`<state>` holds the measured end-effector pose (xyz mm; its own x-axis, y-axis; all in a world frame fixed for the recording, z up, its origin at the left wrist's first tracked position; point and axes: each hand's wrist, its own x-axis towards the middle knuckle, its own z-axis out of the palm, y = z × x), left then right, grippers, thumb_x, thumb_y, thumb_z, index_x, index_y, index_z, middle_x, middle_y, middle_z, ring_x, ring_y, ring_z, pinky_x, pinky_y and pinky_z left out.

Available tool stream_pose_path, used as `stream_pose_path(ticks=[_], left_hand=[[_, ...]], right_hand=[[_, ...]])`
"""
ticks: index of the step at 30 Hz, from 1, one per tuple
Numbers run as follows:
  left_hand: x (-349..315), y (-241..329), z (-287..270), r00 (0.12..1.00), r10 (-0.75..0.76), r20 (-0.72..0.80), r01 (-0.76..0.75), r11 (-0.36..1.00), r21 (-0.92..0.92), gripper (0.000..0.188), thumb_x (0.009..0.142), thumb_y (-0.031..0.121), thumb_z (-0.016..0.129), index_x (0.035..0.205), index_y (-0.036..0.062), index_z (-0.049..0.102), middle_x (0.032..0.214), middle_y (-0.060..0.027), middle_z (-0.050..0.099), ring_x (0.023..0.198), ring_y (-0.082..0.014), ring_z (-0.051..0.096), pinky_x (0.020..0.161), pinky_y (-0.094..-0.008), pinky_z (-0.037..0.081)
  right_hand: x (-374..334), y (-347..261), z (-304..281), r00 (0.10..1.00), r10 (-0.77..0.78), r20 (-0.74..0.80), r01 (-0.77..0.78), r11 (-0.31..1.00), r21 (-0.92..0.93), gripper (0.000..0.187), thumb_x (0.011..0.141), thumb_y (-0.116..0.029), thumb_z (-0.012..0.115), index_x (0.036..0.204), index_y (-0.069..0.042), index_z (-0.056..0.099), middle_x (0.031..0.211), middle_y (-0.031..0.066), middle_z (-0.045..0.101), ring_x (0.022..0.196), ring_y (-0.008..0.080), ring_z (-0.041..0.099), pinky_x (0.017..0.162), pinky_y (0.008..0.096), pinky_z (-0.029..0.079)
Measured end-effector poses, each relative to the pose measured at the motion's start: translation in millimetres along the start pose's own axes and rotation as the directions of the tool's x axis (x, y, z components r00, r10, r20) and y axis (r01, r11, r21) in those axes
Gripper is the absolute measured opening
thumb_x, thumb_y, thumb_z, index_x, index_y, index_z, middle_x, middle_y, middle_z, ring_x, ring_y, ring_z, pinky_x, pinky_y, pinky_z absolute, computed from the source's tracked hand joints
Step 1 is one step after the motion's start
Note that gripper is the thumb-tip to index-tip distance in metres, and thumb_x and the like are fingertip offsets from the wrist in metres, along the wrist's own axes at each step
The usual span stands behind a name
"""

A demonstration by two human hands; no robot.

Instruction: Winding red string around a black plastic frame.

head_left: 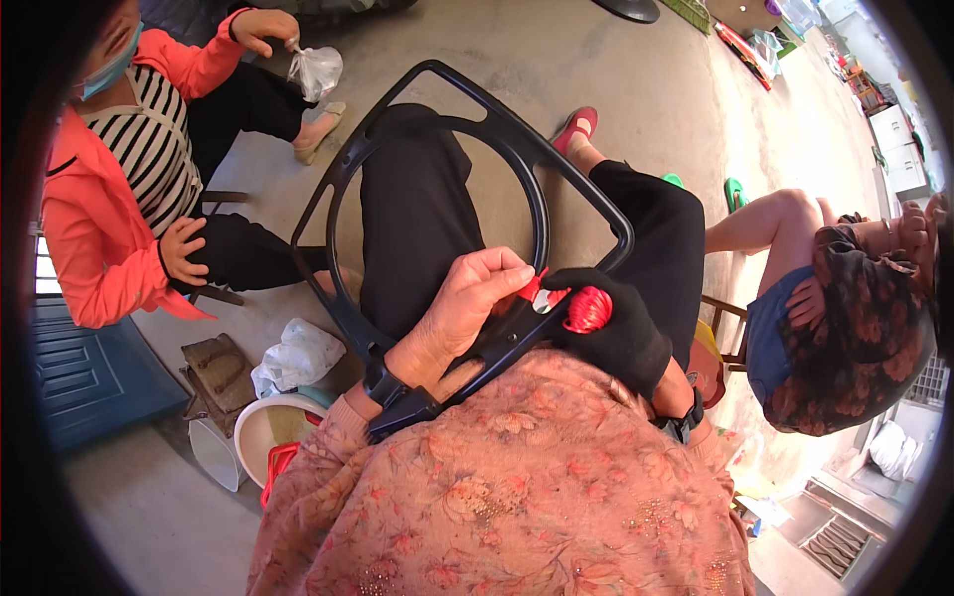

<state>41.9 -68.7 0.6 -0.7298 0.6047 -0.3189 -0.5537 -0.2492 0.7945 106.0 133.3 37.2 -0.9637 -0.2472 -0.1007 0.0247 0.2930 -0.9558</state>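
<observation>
A black frame (pixel 584 181) with a large ring-shaped opening rests across my lap. Over its near edge, my left hand (pixel 467 306) is bare and pinches the end of a red strip (pixel 530 288) between thumb and fingers. My right hand (pixel 624 338), in a black glove, closes around a shiny red bundle of cord (pixel 588 310). Between the two hands shows a small silvery-white piece (pixel 545 301), too small to name; I cannot tell which hand holds it.
To the left sits a person in a coral jacket (pixel 89 228) holding a plastic bag (pixel 316 72). Another person in a dark floral top (pixel 845 338) sits at the right. By my left side stand a white bucket (pixel 256 442), a white bag (pixel 298 356) and a brown bag (pixel 217 372).
</observation>
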Motion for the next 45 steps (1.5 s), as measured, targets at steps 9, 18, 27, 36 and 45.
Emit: stream_pose_path(ticks=[9, 18, 27, 36, 45], left_hand=[[1, 12, 9, 0.995, -0.062, 0.073, 0.069, 0.993, -0.097, 0.018, 0.094, 0.017, 0.056, 0.086, 0.0019, 0.060, 0.075, -0.0037, 0.063, 0.064, -0.0068, 0.060, 0.059, -0.0185, 0.050], [3, 7, 16, 0.956, -0.198, 0.215, 0.218, 0.973, -0.071, 0.019, 0.093, 0.019, 0.058, 0.086, 0.0006, 0.060, 0.077, -0.0027, 0.063, 0.067, -0.0063, 0.060, 0.063, -0.0170, 0.049], [3, -10, 10, 0.980, -0.011, 0.196, 0.030, 0.995, -0.095, 0.020, 0.092, 0.015, 0.060, 0.105, 0.0003, 0.061, 0.098, -0.0023, 0.065, 0.087, -0.0076, 0.060, 0.080, -0.0238, 0.049], [0, 4, 10, 0.997, 0.032, 0.064, -0.020, 0.985, -0.171, 0.017, 0.090, 0.011, 0.061, 0.102, -0.0016, 0.064, 0.090, -0.0041, 0.067, 0.083, -0.0084, 0.062, 0.080, -0.0237, 0.050], [-3, 18, 3, 0.996, -0.060, 0.067, 0.067, 0.993, -0.102, 0.021, 0.093, 0.019, 0.059, 0.092, -0.0011, 0.065, 0.081, -0.0030, 0.064, 0.071, -0.0065, 0.059, 0.067, -0.0183, 0.049]], right_hand=[[-11, 26, -30, 0.890, 0.338, -0.307, 0.077, 0.552, 0.830, 0.030, 0.086, -0.015, 0.062, 0.111, -0.001, 0.058, 0.099, 0.0050, 0.061, 0.096, 0.0131, 0.057, 0.083, 0.0273, 0.046], [67, 28, -13, 0.797, -0.234, -0.557, 0.207, 0.972, -0.112, 0.028, 0.087, -0.011, 0.063, 0.112, 0.000, 0.056, 0.102, 0.0102, 0.062, 0.088, 0.0173, 0.060, 0.080, 0.0280, 0.048], [74, 1, 0, 0.987, -0.010, 0.162, -0.159, 0.153, 0.975, 0.058, 0.091, -0.027, 0.056, 0.136, 0.005, 0.036, 0.110, 0.0166, 0.058, 0.096, 0.0240, 0.060, 0.087, 0.0380, 0.050], [58, 27, -14, 0.989, 0.102, 0.111, -0.141, 0.368, 0.919, 0.054, 0.083, -0.017, 0.064, 0.127, 0.006, 0.044, 0.118, 0.0190, 0.057, 0.107, 0.0277, 0.058, 0.095, 0.0401, 0.045], [-34, 69, -100, 0.812, 0.225, -0.539, 0.457, 0.330, 0.826, 0.040, 0.090, -0.036, 0.053, 0.113, -0.003, 0.057, 0.106, 0.0139, 0.064, 0.099, 0.0285, 0.062, 0.088, 0.0432, 0.049]])
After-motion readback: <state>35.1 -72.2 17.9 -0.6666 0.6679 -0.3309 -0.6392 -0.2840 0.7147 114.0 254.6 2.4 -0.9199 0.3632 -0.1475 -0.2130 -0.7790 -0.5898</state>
